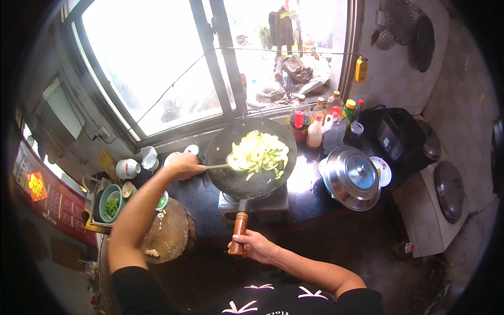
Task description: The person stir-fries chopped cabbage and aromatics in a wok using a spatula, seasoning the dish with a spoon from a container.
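Observation:
My left hand grips the handle of a metal cooking spatula, whose head is hidden among the food at the wok's left side. My right hand is closed around the wooden handle of a dark wok. Pale green sliced vegetables are heaped in the wok's middle and right. Beneath it is a metal gas stove on a black countertop. The left hand and forearm are slightly blurred.
To the left lie a round wooden chopping board with ginger, and a green basket of leaves. A lidded steel pot stands right of the stove. Sauce bottles line the window side. A cable crosses the window.

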Demonstrator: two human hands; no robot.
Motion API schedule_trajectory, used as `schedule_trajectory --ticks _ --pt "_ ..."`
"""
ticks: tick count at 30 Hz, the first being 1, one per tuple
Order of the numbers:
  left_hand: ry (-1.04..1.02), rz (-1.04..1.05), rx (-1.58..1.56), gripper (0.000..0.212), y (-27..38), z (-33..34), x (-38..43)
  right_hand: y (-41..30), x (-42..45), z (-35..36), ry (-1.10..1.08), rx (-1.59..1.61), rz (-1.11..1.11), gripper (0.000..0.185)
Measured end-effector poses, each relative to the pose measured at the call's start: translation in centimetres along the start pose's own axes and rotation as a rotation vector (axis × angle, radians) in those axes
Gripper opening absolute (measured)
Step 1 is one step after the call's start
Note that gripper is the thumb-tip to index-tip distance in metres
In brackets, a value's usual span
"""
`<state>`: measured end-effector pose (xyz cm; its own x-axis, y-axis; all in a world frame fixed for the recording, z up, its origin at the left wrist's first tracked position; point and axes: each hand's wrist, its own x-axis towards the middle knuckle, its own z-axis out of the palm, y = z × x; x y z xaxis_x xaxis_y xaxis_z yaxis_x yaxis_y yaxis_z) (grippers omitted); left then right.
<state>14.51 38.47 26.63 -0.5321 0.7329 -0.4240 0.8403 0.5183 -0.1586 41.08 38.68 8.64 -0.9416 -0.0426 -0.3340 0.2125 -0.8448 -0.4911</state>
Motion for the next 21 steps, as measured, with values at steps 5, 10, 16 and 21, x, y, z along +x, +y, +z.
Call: schedule_trajectory --ticks 5,10,16,21 --pt "0.305 0.126 -0.076 0.029 1.8 1.1 1.0 -0.2 0.0 -0.4 0.036 -0.007 -0.001 0.036" --pt "0.054 0.141 0.038 0.03 -2.9 -1.7 -1.3 -0.7 -0.2 -0.4 0.028 -0.005 -0.005 0.03" --pt "-0.199 0.112 -0.61 0.035 0.1 6.3 4.1 0.1 0.2 -0.6 0.026 0.0 0.001 0.037" --pt "0.293 0.152 -0.719 0.032 2.8 14.5 3.9 -0.1 -0.4 -0.5 0.075 -0.135 -0.006 0.037"
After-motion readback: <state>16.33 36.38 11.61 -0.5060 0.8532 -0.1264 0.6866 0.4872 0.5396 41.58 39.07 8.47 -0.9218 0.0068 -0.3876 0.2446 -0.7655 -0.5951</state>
